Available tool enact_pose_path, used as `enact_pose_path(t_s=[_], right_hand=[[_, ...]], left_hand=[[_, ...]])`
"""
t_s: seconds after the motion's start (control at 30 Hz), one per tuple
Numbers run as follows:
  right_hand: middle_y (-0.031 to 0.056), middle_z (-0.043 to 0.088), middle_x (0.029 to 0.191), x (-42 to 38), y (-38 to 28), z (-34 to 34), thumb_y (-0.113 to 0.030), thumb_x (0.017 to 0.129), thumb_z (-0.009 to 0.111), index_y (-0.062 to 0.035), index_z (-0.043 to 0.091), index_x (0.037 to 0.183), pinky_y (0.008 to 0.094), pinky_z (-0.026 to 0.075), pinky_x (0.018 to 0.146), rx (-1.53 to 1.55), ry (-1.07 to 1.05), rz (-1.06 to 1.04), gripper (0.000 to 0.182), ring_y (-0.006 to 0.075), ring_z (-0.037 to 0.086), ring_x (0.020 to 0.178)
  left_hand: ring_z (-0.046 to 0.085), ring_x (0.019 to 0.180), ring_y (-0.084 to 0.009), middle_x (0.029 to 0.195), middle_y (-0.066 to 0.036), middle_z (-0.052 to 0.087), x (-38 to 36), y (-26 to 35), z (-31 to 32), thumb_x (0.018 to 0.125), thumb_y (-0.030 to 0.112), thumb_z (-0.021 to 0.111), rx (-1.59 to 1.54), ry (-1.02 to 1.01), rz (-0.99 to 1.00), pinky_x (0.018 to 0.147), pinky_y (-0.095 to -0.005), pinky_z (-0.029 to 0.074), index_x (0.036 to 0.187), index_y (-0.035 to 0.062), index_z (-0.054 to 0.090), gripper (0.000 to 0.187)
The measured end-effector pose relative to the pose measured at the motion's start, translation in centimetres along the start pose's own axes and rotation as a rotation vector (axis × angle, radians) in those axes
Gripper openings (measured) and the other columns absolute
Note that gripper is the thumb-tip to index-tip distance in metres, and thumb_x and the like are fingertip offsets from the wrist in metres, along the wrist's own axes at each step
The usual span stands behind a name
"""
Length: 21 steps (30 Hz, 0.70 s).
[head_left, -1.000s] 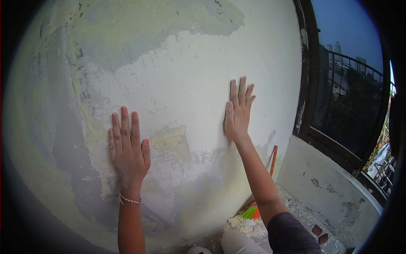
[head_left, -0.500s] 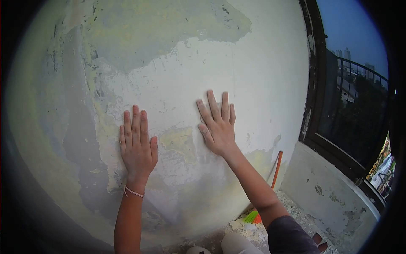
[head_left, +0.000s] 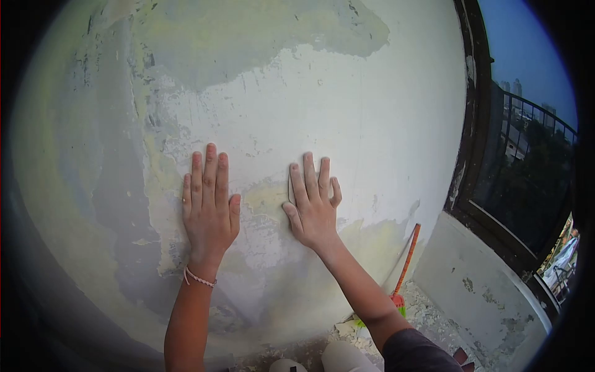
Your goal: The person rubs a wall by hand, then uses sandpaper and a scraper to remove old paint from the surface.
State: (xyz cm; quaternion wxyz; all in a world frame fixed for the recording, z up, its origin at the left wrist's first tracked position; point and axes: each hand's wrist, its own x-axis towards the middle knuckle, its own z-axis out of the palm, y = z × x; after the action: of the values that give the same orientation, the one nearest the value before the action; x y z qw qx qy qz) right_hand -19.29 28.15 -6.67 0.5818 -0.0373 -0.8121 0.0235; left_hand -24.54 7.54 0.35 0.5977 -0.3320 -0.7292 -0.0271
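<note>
In the head view, my left hand (head_left: 211, 204) lies flat against a patchy, peeling wall (head_left: 372, 124), fingers pointing up and thumb apart. A braided bracelet (head_left: 199, 278) circles that wrist. To its right, my right hand (head_left: 315, 208) also rests palm-down on the wall, fingers spread and pale with dust. A thin edge or shadow shows beside its index finger; whether anything lies under the palm is hidden. Around both hands the surface mixes white, grey and yellowish patches with flaked paint.
A broom (head_left: 406, 260) with an orange handle leans in the corner at lower right. Paint flakes (head_left: 427, 310) litter the floor. A dark-framed window (head_left: 468, 142) stands at the right above a low scuffed wall (head_left: 477, 279).
My right hand has slid down the wall, its fingers a little less spread. Relative to the wall, my left hand has shifted slightly. The view has turned a little.
</note>
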Motion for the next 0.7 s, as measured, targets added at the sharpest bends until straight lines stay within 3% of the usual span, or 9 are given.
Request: enact_pose_path(t_s=[0.07,0.27,0.37,0.43,0.5,0.57,0.6,0.7], right_hand=[[0.0106,0.016,0.175,3.1,-0.7,-0.9,-0.048,0.109,0.029,-0.0165,0.026,0.167,0.0540,0.001,0.124,0.033,0.030,0.082,0.066,0.0364,0.006,0.162],[0.0124,0.016,0.175,21.9,0.8,-4.4,-0.038,0.107,0.040,-0.0118,0.028,0.165,0.0564,0.014,0.124,-0.007,0.435,-0.043,0.065,0.0396,0.012,0.160],[0.0150,0.009,0.175,22.1,0.5,-5.7,-0.032,0.110,0.035,-0.0085,0.018,0.167,0.0556,0.014,0.127,-0.037,0.310,0.020,0.064,0.0374,0.009,0.161],[0.0129,0.017,0.175,16.3,0.4,-3.8,-0.037,0.106,0.043,-0.0121,0.027,0.165,0.0555,0.016,0.124,0.069,0.354,-0.052,0.066,0.0402,0.012,0.160],[0.0120,0.016,0.175,7.3,-0.2,-2.5,-0.038,0.105,0.043,-0.0161,0.028,0.166,0.0550,0.017,0.124,0.056,0.133,-0.011,0.067,0.0381,0.010,0.161],[0.0104,0.016,0.175,-3.5,1.1,1.0,-0.043,0.108,0.035,-0.0189,0.029,0.167,0.0532,0.004,0.125,0.014,-0.055,0.049,0.064,0.0371,0.008,0.162],[0.0099,0.016,0.175,-5.2,0.6,0.4,-0.045,0.109,0.031,-0.0194,0.028,0.167,0.0524,-0.001,0.125,-0.037,-0.131,0.075,0.064,0.0368,0.008,0.162],[0.0091,0.016,0.176,-3.6,1.2,0.7,-0.047,0.110,0.023,-0.0197,0.028,0.167,0.0511,-0.008,0.124,-0.037,-0.077,0.111,0.063,0.0351,0.005,0.162]], left_hand=[[0.025,0.158,-0.0345,0.172,-0.012,0.027,-1.1,0.1,0.0,0.112,0.035,0.031,0.003,-0.022,0.007,0.126,-0.0503,0.024,0.166,0.0096,0.026,0.060],[0.024,0.159,-0.0332,0.172,-0.011,0.027,-0.4,-0.1,0.2,0.111,0.035,0.030,0.022,0.013,0.019,0.125,-0.0494,0.024,0.166,0.0104,0.026,0.060],[0.024,0.159,-0.0327,0.172,-0.011,0.027,-0.5,-0.2,0.0,0.111,0.034,0.031,0.005,-0.004,0.022,0.126,-0.0491,0.024,0.166,0.0108,0.026,0.059],[0.024,0.159,-0.0325,0.172,-0.010,0.027,-0.5,-0.3,0.0,0.111,0.034,0.032,-0.009,-0.008,0.011,0.126,-0.0489,0.024,0.166,0.0112,0.027,0.059],[0.024,0.159,-0.0323,0.172,-0.010,0.028,-0.7,-0.3,0.0,0.111,0.033,0.034,-0.025,-0.019,0.010,0.126,-0.0489,0.023,0.166,0.0114,0.027,0.059],[0.024,0.159,-0.0320,0.172,-0.008,0.028,-0.8,-0.3,-0.3,0.110,0.031,0.035,-0.041,-0.025,-0.003,0.127,-0.0488,0.023,0.166,0.0125,0.027,0.060],[0.023,0.159,-0.0318,0.172,-0.007,0.028,-1.3,-0.4,-0.6,0.110,0.030,0.036,-0.046,-0.037,-0.007,0.127,-0.0488,0.023,0.166,0.0130,0.026,0.060],[0.025,0.159,-0.0311,0.172,-0.006,0.030,-2.4,-0.9,-2.1,0.108,0.026,0.038,-0.073,-0.144,0.000,0.126,-0.0496,0.025,0.166,0.0137,0.029,0.060]])
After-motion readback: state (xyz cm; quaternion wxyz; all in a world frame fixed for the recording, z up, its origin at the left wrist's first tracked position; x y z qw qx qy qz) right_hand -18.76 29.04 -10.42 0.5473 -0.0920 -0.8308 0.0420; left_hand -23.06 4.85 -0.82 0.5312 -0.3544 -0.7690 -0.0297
